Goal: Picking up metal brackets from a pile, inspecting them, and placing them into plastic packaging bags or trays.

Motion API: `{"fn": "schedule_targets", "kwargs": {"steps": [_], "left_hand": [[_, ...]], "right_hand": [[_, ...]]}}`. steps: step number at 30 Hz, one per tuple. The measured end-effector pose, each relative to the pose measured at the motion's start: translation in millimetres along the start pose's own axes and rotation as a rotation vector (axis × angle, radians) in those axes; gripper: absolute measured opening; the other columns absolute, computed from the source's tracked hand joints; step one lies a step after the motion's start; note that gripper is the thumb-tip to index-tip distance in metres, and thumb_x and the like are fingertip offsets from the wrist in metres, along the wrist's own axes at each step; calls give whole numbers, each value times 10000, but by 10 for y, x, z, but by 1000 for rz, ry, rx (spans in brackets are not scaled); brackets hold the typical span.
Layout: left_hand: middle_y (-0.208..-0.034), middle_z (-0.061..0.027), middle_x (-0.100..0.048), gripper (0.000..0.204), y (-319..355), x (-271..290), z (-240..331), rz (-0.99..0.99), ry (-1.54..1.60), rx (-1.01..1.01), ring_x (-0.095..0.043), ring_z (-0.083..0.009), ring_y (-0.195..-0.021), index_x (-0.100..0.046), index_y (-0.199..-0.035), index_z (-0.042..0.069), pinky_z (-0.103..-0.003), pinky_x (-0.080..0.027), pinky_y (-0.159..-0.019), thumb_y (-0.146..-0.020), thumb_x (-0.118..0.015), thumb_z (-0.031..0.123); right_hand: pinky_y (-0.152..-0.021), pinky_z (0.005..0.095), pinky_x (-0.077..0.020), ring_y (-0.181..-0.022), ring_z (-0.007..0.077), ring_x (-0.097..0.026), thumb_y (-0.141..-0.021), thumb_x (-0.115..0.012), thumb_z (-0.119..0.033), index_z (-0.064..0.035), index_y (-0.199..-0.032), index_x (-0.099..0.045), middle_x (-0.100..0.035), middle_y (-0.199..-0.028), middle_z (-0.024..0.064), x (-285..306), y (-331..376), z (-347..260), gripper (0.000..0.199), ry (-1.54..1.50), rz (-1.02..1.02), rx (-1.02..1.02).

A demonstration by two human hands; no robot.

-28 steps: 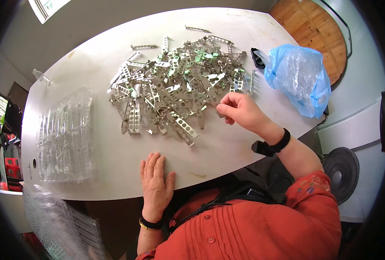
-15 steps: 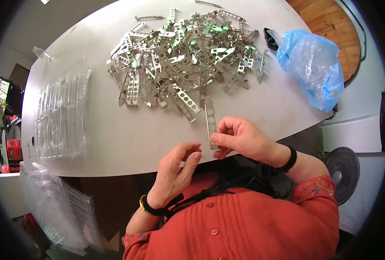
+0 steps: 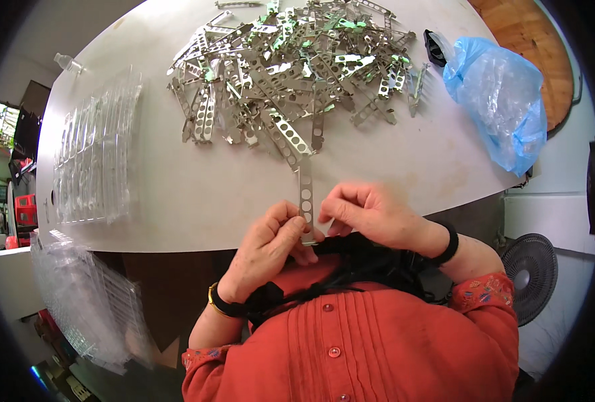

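Observation:
A narrow metal strip with a row of holes [image 3: 305, 191] stands upright at the near edge of the white table [image 3: 177, 194]. My left hand [image 3: 267, 244] and my right hand [image 3: 371, 214] both pinch its lower end, close to my chest. Beyond it, a large pile of similar perforated metal strips [image 3: 291, 67] lies spread across the far half of the table.
Clear plastic trays [image 3: 93, 154] lie on the table's left side, and more clear trays [image 3: 83, 301] are stacked below the table at the left. A crumpled blue plastic bag [image 3: 502, 100] sits at the right edge. A fan [image 3: 532, 275] stands on the floor at right.
My right hand took one strip from the pile and brought it to the near edge. My left hand lifted off the table and joined it on the strip.

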State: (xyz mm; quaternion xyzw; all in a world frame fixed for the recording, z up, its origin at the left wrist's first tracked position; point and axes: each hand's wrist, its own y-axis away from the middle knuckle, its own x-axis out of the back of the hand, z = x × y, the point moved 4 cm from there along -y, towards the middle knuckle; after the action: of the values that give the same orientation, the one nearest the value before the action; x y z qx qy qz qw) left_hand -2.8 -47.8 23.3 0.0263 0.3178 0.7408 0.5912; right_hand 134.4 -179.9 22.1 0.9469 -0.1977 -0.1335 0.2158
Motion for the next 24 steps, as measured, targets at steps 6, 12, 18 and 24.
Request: {"fn": "schedule_targets", "kwargs": {"steps": [6, 12, 18, 24], "left_hand": [[-812, -37, -637, 180, 14, 105, 105, -50, -176, -10, -513, -65, -590, -545, -1010, 29, -228, -436, -561, -1051, -479, 191], [-736, -2, -582, 219, 5, 191, 120, -1, -208, -6, -441, -50, -563, -598, -1004, 38, -203, -353, -513, -1058, -476, 212], [-872, -21, -633, 253, -61, 433, -17, 145, 33, -139, -556, -68, -601, -589, -1111, 30, -199, -437, -555, -1053, -541, 272], [-1043, -79, -670, 250, -42, 632, -41, 121, 20, -166, -677, -144, -856, -573, -1176, -14, -271, -554, -784, -1021, -602, 179]], "right_hand": [[-678, 239, -539, -741, 82, -635, -997, -652, -247, -15, -1051, -621, -644, -872, 7, 182, -3, -285, 240, 80, 214, 185], [-655, 245, -547, -717, 80, -632, -1000, -643, -186, -12, -1050, -612, -639, -885, 10, 225, -78, -213, 183, 39, 135, 144], [-635, 249, -548, -710, 80, -632, -994, -641, -136, -13, -1046, -611, -641, -884, 14, 199, -90, -133, 136, 9, 159, 120], [-646, 235, -533, -722, 72, -618, -987, -648, -129, -18, -1071, -617, -646, -912, 12, 155, -157, -5, 143, 52, 122, 97]]}}
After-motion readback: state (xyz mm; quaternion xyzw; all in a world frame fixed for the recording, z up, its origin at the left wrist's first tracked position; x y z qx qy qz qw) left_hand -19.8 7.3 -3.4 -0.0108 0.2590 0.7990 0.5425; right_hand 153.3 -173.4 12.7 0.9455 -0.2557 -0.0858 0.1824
